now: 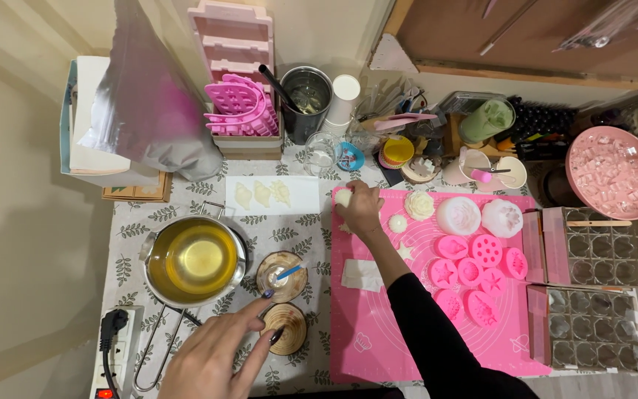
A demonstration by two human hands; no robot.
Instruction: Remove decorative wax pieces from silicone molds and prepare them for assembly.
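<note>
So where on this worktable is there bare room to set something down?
Free: the lower pink mat below the white tissue, and the leaf-print cloth left of the pot. Crowded: the mat's right side with pink moulds, and the table's back edge.

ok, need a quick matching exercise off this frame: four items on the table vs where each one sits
Items:
1. metal pot of yellow liquid
2. pale shell shapes
3. pink round moulds
4. pink bowl of clear pieces

Places:
A. white sheet behind the pot
B. far right, behind the clear gridded trays
C. pink mat
D. leaf-print cloth, front left

Pairs: 1-D, 2-A, 3-C, 4-B
</note>
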